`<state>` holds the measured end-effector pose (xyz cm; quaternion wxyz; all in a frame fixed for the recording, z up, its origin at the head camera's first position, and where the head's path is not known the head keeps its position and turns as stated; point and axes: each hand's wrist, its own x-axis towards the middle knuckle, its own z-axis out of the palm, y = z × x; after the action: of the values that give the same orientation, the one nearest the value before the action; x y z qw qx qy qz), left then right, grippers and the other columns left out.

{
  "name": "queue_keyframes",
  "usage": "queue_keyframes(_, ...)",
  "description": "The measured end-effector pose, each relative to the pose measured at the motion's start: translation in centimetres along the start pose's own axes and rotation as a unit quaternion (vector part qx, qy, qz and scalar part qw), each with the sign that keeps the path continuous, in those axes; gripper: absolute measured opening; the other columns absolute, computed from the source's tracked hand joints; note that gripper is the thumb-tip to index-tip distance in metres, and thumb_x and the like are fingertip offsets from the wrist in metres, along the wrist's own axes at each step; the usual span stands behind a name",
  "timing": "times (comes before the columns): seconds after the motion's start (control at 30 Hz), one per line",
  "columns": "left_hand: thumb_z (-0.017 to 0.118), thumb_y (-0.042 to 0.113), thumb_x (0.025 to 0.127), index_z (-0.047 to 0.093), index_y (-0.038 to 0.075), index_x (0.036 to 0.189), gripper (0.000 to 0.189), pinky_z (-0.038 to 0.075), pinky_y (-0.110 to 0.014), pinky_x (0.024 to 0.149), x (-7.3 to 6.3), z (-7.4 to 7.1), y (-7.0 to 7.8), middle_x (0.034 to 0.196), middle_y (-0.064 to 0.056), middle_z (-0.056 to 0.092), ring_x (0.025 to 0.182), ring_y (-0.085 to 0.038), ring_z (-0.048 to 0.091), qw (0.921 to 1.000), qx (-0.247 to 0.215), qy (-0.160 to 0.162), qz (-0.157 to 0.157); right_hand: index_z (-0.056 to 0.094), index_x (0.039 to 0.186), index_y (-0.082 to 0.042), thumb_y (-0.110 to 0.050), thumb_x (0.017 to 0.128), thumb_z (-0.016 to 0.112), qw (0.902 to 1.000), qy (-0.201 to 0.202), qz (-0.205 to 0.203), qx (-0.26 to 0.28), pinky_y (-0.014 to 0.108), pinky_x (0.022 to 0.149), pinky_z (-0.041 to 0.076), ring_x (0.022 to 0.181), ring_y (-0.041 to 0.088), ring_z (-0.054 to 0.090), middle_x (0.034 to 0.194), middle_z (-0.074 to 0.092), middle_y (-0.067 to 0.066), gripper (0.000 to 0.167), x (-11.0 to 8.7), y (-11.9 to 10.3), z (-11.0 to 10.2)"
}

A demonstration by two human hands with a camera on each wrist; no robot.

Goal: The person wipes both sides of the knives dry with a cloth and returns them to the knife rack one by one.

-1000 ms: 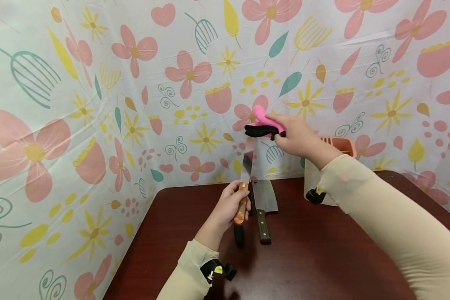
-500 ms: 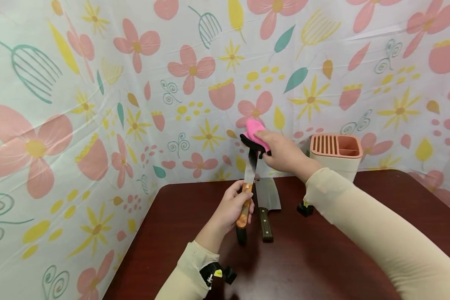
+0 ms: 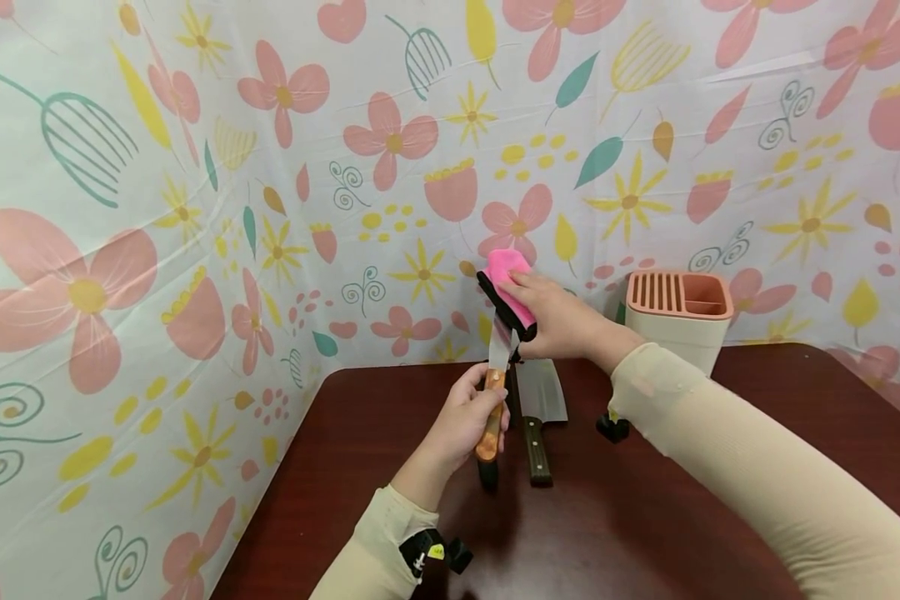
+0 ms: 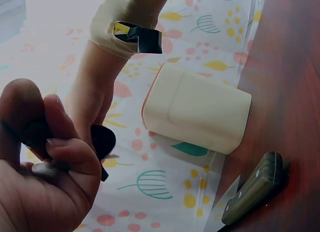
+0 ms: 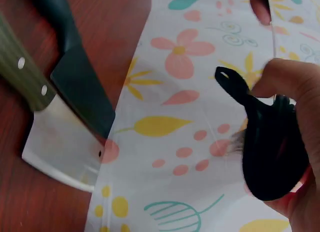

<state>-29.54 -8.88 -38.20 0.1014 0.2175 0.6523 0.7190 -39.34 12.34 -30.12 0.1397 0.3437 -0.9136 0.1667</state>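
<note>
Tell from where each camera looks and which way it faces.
Head: on the head, facing forward and down at an orange-handled steel knife and pink-and-black cloth; left hand, right hand and cream sleeves show.
Left wrist: worn there, facing past the left hand to a cream box-shaped container; right forearm shows.
Right wrist: worn there, facing the right hand, cloth and brown-handled steel cleaver; left hand partly shows.
Both wrist views share the cleaver.

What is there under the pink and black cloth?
The orange-handled knife's blade goes under the cloth; the part there is covered, so I cannot see it.
</note>
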Motion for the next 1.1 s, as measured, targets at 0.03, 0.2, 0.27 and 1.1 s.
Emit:
queue_keyframes(0.03,0.047,0.014,0.106,0.046,0.009,0.135,0.029,0.052,-0.031,0.044,0.0,0.0,0.0,0.064,-0.003,0.056,0.047,-0.015,0.054,1.0000,0.000,-0.002,0.000,0.032,0.161,-0.009,-0.021,0.074,0.084,0.9999,-0.003,-0.004,-0.010,0.060,0.122,0.032,0.158,0.043,0.019,0.169,0.025,0.022,0.102,-0.1,0.0,0.1)
queue_keyframes(0.2,0.047,0.015,0.107,0.046,0.012,0.136,0.029,0.052,-0.031,0.045,-0.3,0.2,0.1,0.065,-0.002,0.056,0.048,-0.015,0.053,0.9999,-0.005,-0.011,0.002,0.033,0.160,-0.006,-0.019,0.075,0.088,0.9966,0.022,-0.027,-0.075,0.058,0.123,0.031,0.157,0.044,0.023,0.167,0.028,0.023,0.102,-0.4,0.0,0.4)
queue_keyframes(0.27,0.047,0.015,0.107,0.046,0.012,0.136,0.029,0.051,-0.031,0.045,-0.3,0.4,0.0,0.065,-0.001,0.056,0.049,-0.015,0.053,0.9998,-0.006,-0.016,0.005,0.036,0.158,-0.004,-0.020,0.075,0.087,0.9934,0.048,-0.034,-0.099,0.057,0.124,0.030,0.155,0.043,0.028,0.166,0.032,0.024,0.099,-0.5,0.0,0.5)
queue_keyframes(1.1,0.045,0.012,0.107,0.047,0.011,0.138,0.031,0.051,-0.030,0.044,-0.5,0.5,0.1,0.065,-0.001,0.057,0.049,-0.014,0.054,0.9995,-0.016,-0.025,0.009,0.040,0.154,0.005,0.001,0.082,0.075,0.9825,0.084,-0.070,-0.151,0.056,0.122,0.034,0.150,0.043,0.038,0.160,0.040,0.028,0.080,-1.1,0.3,0.7)
